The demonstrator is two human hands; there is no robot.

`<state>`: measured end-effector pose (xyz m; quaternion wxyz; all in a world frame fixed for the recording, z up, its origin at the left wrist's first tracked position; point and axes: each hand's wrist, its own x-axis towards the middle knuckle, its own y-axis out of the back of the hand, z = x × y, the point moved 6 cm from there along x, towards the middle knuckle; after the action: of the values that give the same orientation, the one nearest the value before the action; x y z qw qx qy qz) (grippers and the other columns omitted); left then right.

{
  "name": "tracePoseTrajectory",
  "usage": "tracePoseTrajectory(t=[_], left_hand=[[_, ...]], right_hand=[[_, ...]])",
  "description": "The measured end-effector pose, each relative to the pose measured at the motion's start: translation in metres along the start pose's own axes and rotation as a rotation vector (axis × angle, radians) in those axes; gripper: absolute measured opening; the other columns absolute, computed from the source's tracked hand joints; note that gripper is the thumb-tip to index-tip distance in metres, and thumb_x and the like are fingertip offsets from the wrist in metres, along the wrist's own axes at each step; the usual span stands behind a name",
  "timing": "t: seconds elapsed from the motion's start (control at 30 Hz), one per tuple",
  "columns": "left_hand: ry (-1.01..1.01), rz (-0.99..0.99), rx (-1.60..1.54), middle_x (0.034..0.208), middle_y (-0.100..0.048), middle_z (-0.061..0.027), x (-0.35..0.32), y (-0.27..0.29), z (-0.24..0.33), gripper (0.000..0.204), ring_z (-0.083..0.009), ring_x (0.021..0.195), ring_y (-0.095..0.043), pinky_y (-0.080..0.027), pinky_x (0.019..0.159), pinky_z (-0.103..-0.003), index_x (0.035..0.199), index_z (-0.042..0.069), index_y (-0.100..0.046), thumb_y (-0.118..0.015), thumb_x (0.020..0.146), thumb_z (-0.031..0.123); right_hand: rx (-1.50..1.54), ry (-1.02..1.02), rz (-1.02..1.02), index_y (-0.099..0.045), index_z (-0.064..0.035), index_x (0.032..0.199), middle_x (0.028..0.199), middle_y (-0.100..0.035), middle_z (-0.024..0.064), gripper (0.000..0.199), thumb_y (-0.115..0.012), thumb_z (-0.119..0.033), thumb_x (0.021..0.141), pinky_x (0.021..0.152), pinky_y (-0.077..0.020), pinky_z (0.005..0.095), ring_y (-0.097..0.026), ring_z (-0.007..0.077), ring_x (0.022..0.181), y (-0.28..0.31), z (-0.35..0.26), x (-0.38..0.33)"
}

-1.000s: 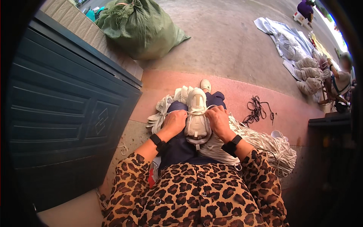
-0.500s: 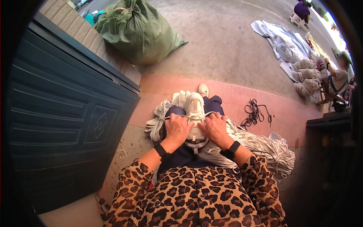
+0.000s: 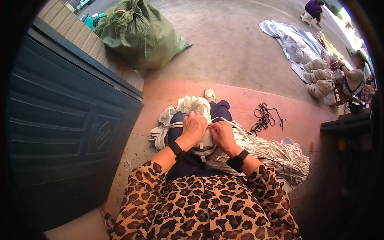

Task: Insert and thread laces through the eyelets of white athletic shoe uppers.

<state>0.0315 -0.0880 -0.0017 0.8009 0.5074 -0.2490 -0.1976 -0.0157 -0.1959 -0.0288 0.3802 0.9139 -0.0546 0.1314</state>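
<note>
A cream sneaker [image 3: 201, 106] lies across my lap, its toe pointing away from me. Over its lacing area bends my left hand [image 3: 195, 127], fingers closed at the laces and partly hidden by the back of the hand. Beside the shoe's right edge, my right hand [image 3: 223, 134] pinches a white shoelace [image 3: 218, 119] close to the left fingertips. More pale laces [image 3: 162, 130] drape over my left thigh. A long thick bundle of white shoelaces [image 3: 276, 158] stretches from my right thigh toward the right.
Dark laces [image 3: 266, 118] lie tangled on the pink floor. A dark green door [image 3: 72, 124] stands close on my left, with a full green sack [image 3: 140, 38] beyond it. At far right a person [image 3: 354, 76] sits by white lace bundles [image 3: 318, 76] on a pale cloth [image 3: 276, 30].
Both hands have drawn closer together over the shoe, the left moving right and upward across the lacing. The lace that was stretched out to both sides is now gathered near the fingertips.
</note>
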Motion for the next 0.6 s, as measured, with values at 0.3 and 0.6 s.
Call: tracePoseTrajectory(t=[0.3, 0.6], left_hand=[[0.253, -0.065, -0.335, 0.072, -0.06, -0.0127, 0.015, -0.001, -0.036, 0.013, -0.0287, 0.068, -0.056, -0.045, 0.061, -0.034, 0.066, 0.001, -0.052, -0.061, 0.072, 0.009], [0.569, -0.314, -1.12, 0.07, -0.059, -0.0015, 0.033, -0.025, -0.03, 0.012, -0.0082, 0.065, -0.052, -0.042, 0.058, -0.022, 0.075, 0.0, -0.062, -0.07, 0.067, 0.006]], right_hand=[[-0.554, 0.286, -0.335, -0.059, -0.0095, 0.076, 0.073, -0.057, 0.0039, 0.009, -0.054, -0.011, 0.069, 0.073, -0.0345, 0.0363, -0.051, 0.0211, 0.082, 0.0, -0.032, 0.018], [0.531, 0.048, -0.001, -0.052, -0.004, 0.085, 0.078, -0.055, 0.0084, 0.011, -0.055, 0.0, 0.075, 0.074, -0.0414, 0.0369, -0.054, 0.0273, 0.08, 0.09, -0.043, 0.045]])
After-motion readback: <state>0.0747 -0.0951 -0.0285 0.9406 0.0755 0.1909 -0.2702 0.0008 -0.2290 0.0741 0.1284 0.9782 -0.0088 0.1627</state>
